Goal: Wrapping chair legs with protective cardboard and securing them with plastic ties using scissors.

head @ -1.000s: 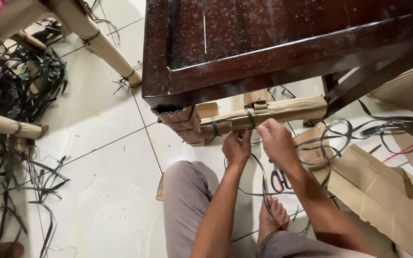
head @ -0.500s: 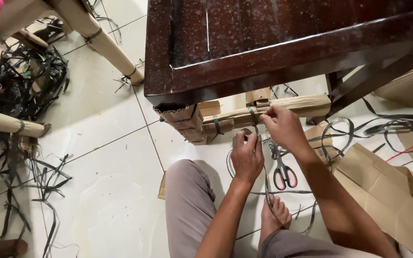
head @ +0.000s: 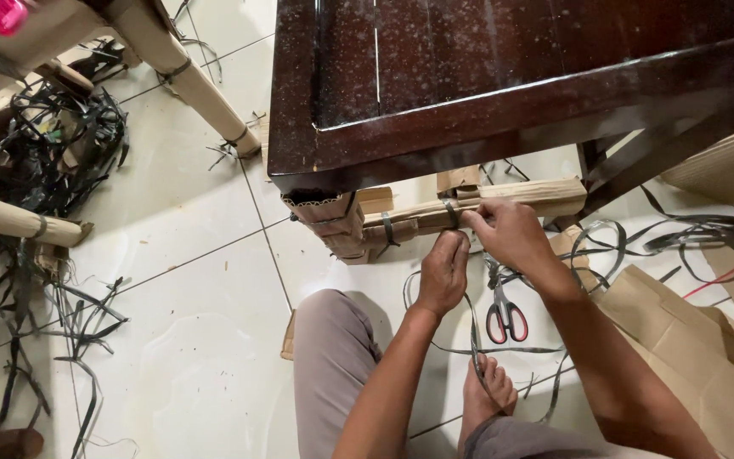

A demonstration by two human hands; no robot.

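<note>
Strapping band (head: 450,212), the dark plastic kind, is looped around a cardboard-wrapped rail (head: 503,198) low down on a dark wooden table (head: 469,76), and that's where both hands are busy. Person's sitting on the white tiled floor (head: 180,280) right up against it, knee in grey trousers (head: 333,357) up, bare foot (head: 486,387) tucked in.

Right hand (head: 511,234) is up at the rail with the fingertips pinched tight on the band where it crosses the cardboard. Left hand (head: 443,272) is just below and touching it, closed around the loose tail of the same band, which trails down past the wrist toward the foot. So both are clamped on that strap, not open at all.

Red-handled scissors (head: 503,314) lie on the tiles just beside the right forearm, blades pointing up toward the rail. The table's corner leg (head: 333,225) is wrapped in corrugated card too, with another band around it. Flat cardboard sheets (head: 681,340) are on the right with loose strap loops over them. Over on the left there's a big tangle of offcut straps (head: 53,144) and more paper-wrapped legs (head: 189,85) of other furniture.
</note>
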